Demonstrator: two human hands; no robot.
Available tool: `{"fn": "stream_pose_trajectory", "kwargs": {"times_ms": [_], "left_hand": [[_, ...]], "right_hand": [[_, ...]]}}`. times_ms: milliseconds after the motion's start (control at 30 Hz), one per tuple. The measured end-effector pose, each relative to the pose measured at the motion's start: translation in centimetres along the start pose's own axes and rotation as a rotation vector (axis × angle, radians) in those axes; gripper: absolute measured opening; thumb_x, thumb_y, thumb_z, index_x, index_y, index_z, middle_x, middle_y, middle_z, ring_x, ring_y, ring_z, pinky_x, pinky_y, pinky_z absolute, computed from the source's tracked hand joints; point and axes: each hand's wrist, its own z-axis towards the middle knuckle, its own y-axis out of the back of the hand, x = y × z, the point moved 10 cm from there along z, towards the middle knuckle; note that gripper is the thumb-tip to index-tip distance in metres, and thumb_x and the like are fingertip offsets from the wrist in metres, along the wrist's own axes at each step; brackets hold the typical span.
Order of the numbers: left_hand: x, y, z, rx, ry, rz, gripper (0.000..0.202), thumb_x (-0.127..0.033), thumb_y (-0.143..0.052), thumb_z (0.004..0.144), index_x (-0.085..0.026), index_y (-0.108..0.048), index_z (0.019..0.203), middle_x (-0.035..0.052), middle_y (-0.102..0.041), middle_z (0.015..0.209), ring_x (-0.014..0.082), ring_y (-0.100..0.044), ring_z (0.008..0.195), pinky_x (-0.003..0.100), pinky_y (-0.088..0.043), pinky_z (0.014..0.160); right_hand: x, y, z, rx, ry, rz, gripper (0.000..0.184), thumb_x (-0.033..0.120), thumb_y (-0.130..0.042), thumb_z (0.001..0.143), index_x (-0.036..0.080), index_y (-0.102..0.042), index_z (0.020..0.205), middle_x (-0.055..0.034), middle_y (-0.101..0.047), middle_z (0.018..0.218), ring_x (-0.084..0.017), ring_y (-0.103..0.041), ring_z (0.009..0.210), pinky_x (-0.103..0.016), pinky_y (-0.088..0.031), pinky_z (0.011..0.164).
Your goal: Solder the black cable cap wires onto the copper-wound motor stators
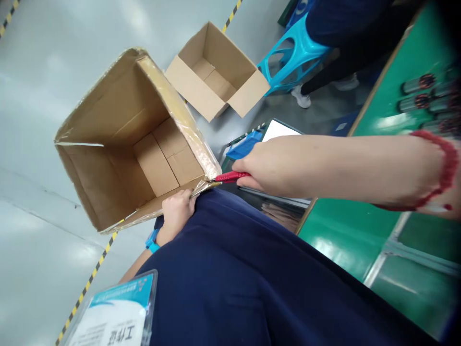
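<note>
Nearer box (pixel 115 108) is matt cardbd w/ glossy tape (pixel 176 113), cutter (pixel 229 177) handle plastic, tabletop (pixel 338 235) smooth & glossy.

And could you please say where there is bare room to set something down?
Bare: green table between right forearm and pale strip; floor picture-left of the big box. Crowded: the table's upper right, with metal parts, and the box corner beside knife and left hand.

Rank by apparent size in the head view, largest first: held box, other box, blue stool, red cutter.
1. Held box
2. Other box
3. Blue stool, partly hidden
4. Red cutter
</note>
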Motion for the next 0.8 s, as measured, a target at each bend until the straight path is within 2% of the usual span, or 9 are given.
{"fn": "stream_pose_trajectory", "kwargs": {"times_ms": [100,233,300,400,467,567,633,700,800], "left_hand": [[-0.4,0.1,0.2,-0.026,-0.055,-0.028,0.026,-0.039,-0.052,0.095,-0.021,-0.071,0.097,0.0064,-0.073,0.091,0.0209,-0.067,0.083,0.027,-0.030,0.058],[-0.2,0.8,0.2,-0.108,-0.121,-0.057,0.022,-0.036,-0.057,0.092,-0.020,-0.072,0.088,0.0049,-0.072,0.081,0.0182,-0.065,0.074,0.026,-0.027,0.056],[0.1,1.1,0.3,-0.150,-0.143,-0.061,0.022,-0.034,-0.059,0.091,-0.019,-0.070,0.079,0.0041,-0.070,0.075,0.0172,-0.063,0.068,0.026,-0.024,0.055],[0.5,1.7,0.3,-0.229,-0.174,-0.068,0.024,-0.033,-0.061,0.089,-0.018,-0.068,0.070,0.0030,-0.067,0.069,0.0154,-0.059,0.062,0.026,-0.023,0.053],[0.7,2.4,0.4,-0.280,-0.200,-0.070,0.027,-0.034,-0.061,0.088,-0.018,-0.066,0.067,0.0023,-0.065,0.066,0.0141,-0.057,0.060,0.025,-0.025,0.053],[0.9,3.7,0.3,-0.366,-0.236,-0.087,0.035,-0.038,-0.056,0.091,-0.016,-0.061,0.063,0.0021,-0.062,0.062,0.0124,-0.055,0.057,0.024,-0.028,0.053],[1.2,4.9,0.0,-0.445,-0.260,-0.161,0.041,-0.041,-0.055,0.092,-0.016,-0.056,0.060,0.0014,-0.058,0.059,0.0111,-0.052,0.053,0.023,-0.030,0.052],[1.2,5.6,-0.4,-0.490,-0.281,-0.236,0.041,-0.043,-0.054,0.092,-0.016,-0.055,0.062,0.0005,-0.056,0.058,0.0103,-0.051,0.052,0.021,-0.032,0.052],[0.8,5.5,-0.5,-0.469,-0.280,-0.240,0.038,-0.043,-0.052,0.092,-0.016,-0.057,0.066,0.0008,-0.057,0.061,0.0110,-0.053,0.055,0.021,-0.036,0.055]], "right_hand": [[-0.7,-1.5,-2.2,0.115,-0.005,-0.049,0.028,0.041,-0.055,0.088,0.022,-0.066,0.071,-0.0001,-0.052,0.046,-0.012,-0.038,0.038,-0.029,-0.023,0.046],[-1.1,-2.2,-5.2,0.014,-0.096,-0.027,0.044,0.054,-0.034,0.098,0.023,-0.066,0.094,-0.0014,-0.059,0.058,-0.016,-0.049,0.046,-0.030,-0.025,0.047],[-1.3,-3.6,-6.6,-0.017,-0.134,0.063,0.047,0.055,-0.028,0.100,0.024,-0.063,0.107,-0.0017,-0.067,0.071,-0.017,-0.058,0.056,-0.029,-0.031,0.050],[-2.4,-6.7,-7.9,-0.064,-0.192,0.245,0.045,0.053,-0.027,0.102,0.025,-0.057,0.119,-0.0029,-0.072,0.098,-0.017,-0.067,0.078,-0.028,-0.044,0.063],[-4.3,-9.6,-8.6,-0.057,-0.267,0.272,0.042,0.050,-0.032,0.102,0.024,-0.056,0.123,-0.0046,-0.070,0.108,-0.018,-0.068,0.088,-0.028,-0.046,0.069],[-8.2,-15.0,-9.9,0.087,-0.416,0.251,0.028,0.042,-0.048,0.097,0.023,-0.063,0.111,-0.0048,-0.072,0.098,-0.021,-0.068,0.083,-0.028,-0.044,0.066],[-10.7,-16.9,-11.1,0.114,-0.529,0.246,0.026,0.036,-0.048,0.097,0.020,-0.064,0.109,-0.0067,-0.073,0.097,-0.024,-0.068,0.082,-0.029,-0.043,0.063],[-12.6,-15.7,-11.7,-0.025,-0.640,0.257,0.034,0.036,-0.038,0.100,0.018,-0.059,0.121,-0.0098,-0.071,0.106,-0.026,-0.068,0.090,-0.032,-0.045,0.067],[-12.3,-10.0,-10.3,-0.360,-0.673,0.386,0.041,0.045,-0.038,0.099,0.019,-0.052,0.129,-0.0099,-0.069,0.110,-0.025,-0.067,0.093,-0.034,-0.049,0.075]]}}
